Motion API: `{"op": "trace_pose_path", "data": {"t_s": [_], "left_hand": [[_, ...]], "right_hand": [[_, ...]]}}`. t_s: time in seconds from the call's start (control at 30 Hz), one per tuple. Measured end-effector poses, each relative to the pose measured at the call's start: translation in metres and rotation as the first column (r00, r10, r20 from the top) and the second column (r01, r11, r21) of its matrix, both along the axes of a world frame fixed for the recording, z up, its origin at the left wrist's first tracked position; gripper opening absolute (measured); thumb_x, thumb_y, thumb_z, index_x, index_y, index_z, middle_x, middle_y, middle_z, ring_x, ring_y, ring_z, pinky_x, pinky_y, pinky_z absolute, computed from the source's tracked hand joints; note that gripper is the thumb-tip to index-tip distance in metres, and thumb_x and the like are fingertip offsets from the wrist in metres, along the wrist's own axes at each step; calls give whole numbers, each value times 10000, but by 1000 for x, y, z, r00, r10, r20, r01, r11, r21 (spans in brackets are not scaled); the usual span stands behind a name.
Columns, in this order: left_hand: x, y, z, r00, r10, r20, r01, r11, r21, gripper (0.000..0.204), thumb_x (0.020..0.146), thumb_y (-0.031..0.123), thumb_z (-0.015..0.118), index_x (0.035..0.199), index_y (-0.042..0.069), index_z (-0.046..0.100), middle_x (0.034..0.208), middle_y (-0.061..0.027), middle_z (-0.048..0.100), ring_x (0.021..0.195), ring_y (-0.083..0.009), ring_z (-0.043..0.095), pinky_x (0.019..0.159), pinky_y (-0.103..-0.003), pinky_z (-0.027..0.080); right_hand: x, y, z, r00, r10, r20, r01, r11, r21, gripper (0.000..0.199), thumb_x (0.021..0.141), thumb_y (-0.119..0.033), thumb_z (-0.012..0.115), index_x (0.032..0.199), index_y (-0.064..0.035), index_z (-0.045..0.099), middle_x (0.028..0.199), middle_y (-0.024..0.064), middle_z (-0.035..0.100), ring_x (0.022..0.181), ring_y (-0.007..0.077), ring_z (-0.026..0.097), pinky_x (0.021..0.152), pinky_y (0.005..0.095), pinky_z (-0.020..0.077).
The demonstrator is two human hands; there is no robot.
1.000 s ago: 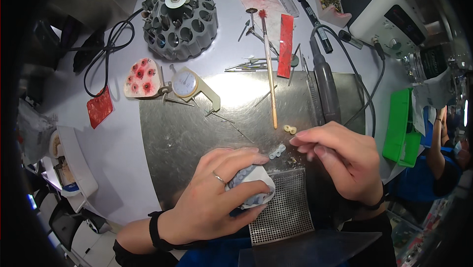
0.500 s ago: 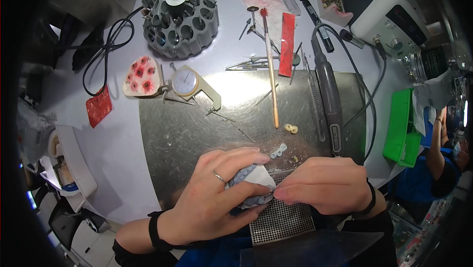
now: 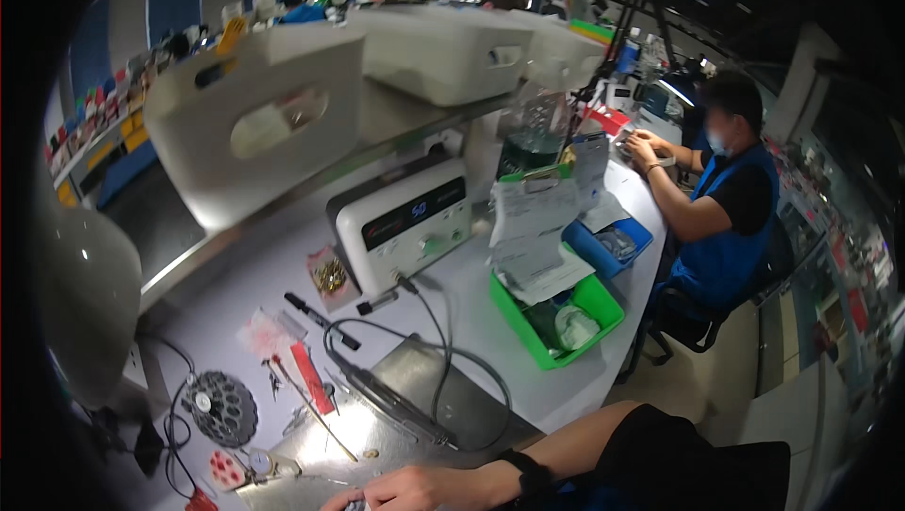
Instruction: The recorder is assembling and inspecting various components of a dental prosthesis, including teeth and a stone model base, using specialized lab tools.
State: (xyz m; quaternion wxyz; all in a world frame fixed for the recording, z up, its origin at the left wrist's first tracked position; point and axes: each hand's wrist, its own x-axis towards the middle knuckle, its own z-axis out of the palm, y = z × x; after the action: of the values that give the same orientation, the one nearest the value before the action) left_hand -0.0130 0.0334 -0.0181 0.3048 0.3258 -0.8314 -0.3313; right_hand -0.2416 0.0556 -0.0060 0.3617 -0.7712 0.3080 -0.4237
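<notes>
Mostly, my feed looks out across the room, so the work sits at the bottom edge, badly cut off. I see the back of the right hand [image 3: 415, 487], its fingers bent over and running out of frame; whether they pinch anything I cannot tell. Of the left hand [image 3: 339, 499] I get only a sliver, so its grip is unreadable to me. Between the two, a scrap of the grey dental model [image 3: 355, 506] shows at the lower edge, the rest out of view. Just above the right hand, a small cream piece [image 3: 370, 453] lies on the metal plate [image 3: 476, 403], too small to make out well. A handpiece [image 3: 405, 412] rests higher up. Papers [image 3: 537, 247] cover part of the green bin [image 3: 517, 324] on the table [image 3: 462, 296]. Farther off, a co-worker [image 3: 726, 190] holds something I can't identify.
</notes>
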Motion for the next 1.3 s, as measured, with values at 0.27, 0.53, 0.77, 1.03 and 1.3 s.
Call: {"op": "trace_pose_path", "data": {"t_s": [0.27,0.53,0.77,1.03,1.3], "left_hand": [[7,-4,-5,973,-67,219,26,982,188,434,835,291,836,1208,87,743,1235,-179,715,1004,-202,738,772,-342,597],[-15,-31,24,979,-103,174,79,987,140,465,851,274,836,1251,69,718,1198,-172,728,994,-205,731,786,-345,594],[-24,-26,45,983,-113,147,88,982,168,497,866,257,837,1295,51,692,1162,-165,741,984,-208,725,799,-347,591],[-13,-6,39,982,-113,149,62,949,308,535,883,237,837,1346,31,664,1119,-157,756,973,-211,718,815,-350,588],[26,-10,-53,980,-69,188,11,956,294,522,860,165,810,1347,68,651,1238,-138,710,1026,-170,690,820,-299,575]], "right_hand": [[-6,5,-21,998,46,53,-50,995,84,341,911,-174,748,1231,-58,751,1197,146,760,1059,289,725,915,391,566],[0,-1,-27,998,46,-33,-41,988,152,404,914,-171,768,1314,-149,723,1258,126,741,1046,262,710,928,403,550],[-7,1,3,971,182,154,-191,981,43,321,950,-144,724,1267,-92,733,1118,93,771,952,213,707,856,382,568],[-9,0,-21,997,69,-25,-49,883,466,373,939,-108,688,1310,-82,711,1148,100,769,953,165,684,854,358,560],[-13,12,10,994,110,-17,-105,977,183,420,940,-43,618,1349,-95,697,1207,133,758,1043,222,702,909,363,553]]}}
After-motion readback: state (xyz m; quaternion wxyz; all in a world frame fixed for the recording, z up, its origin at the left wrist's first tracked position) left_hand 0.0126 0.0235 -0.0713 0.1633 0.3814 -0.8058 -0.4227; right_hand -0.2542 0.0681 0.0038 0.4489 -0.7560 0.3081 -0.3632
